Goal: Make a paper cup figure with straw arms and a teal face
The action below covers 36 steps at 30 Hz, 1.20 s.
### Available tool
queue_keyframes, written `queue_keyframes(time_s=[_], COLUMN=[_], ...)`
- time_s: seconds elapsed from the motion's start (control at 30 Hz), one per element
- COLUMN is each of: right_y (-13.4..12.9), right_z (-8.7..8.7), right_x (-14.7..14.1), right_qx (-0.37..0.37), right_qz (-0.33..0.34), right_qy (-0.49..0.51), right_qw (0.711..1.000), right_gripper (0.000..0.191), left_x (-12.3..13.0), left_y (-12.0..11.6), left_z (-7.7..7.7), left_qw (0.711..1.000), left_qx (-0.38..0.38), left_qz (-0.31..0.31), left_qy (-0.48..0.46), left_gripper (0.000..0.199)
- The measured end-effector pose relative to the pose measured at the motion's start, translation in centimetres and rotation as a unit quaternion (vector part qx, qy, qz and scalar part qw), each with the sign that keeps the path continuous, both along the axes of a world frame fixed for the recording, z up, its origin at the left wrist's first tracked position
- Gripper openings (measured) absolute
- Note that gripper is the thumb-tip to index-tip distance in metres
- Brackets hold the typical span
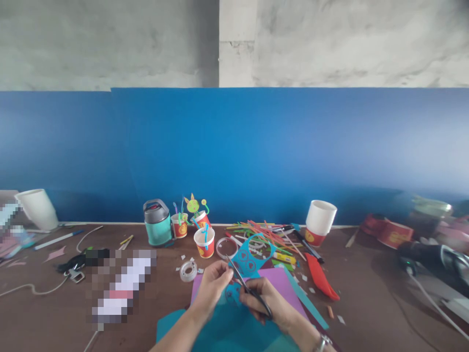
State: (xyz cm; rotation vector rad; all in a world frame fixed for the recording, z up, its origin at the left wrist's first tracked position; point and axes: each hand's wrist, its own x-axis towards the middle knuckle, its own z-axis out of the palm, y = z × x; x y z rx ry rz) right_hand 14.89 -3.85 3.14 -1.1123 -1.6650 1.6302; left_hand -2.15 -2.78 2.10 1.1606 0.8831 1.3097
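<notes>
My right hand (pixel 262 298) is wrapped round black-handled scissors (pixel 240 269), whose blades point up and to the left. Close beside the blades, the thumb and fingers of my left hand (pixel 216 278) are pinched together; whatever they hold is too small to make out. Behind both hands lies a blue paper sheet (pixel 262 266) with round cut-outs and drawn circles. Another blue piece with drawn circles (pixel 230 292) shows between my hands. Under them are a purple sheet (pixel 287 288) and a larger teal sheet (pixel 212 327).
Decorated paper cups (pixel 204 242), a teal jar (pixel 158 227) and a tape roll (pixel 188 271) stand or lie to the left. Coloured sticks (pixel 262 229) are heaped behind. Stacked cups (pixel 320 220) and a red-orange balloon (pixel 320 276) are right. A blue partition (pixel 234 156) borders the table.
</notes>
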Motion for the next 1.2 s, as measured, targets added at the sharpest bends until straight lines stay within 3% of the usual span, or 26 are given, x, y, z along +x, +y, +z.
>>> queue_keyframes(time_s=[0.23, 1.0, 1.2], right_y=[0.09, 0.35, 0.26], right_z=[-0.25, -0.49, -0.19], right_x=[0.12, 0.53, 0.58], right_qx=[0.009, -0.005, -0.009], right_qz=[0.002, 0.007, 0.007], right_qy=[-0.016, -0.02, -0.026], right_qw=[1.0, 1.0, 1.0], right_gripper=[0.044, 0.035, 0.034], left_x=[-0.09, -0.07, 0.25], left_y=[0.09, -0.14, -0.4], left_z=[-0.54, -0.32, -0.24], left_qw=[1.0, 1.0, 0.998], left_qx=[0.0, 0.014, -0.027], left_qz=[-0.007, 0.023, -0.019], left_qy=[-0.016, -0.007, -0.045], left_gripper=[0.034, 0.032, 0.035])
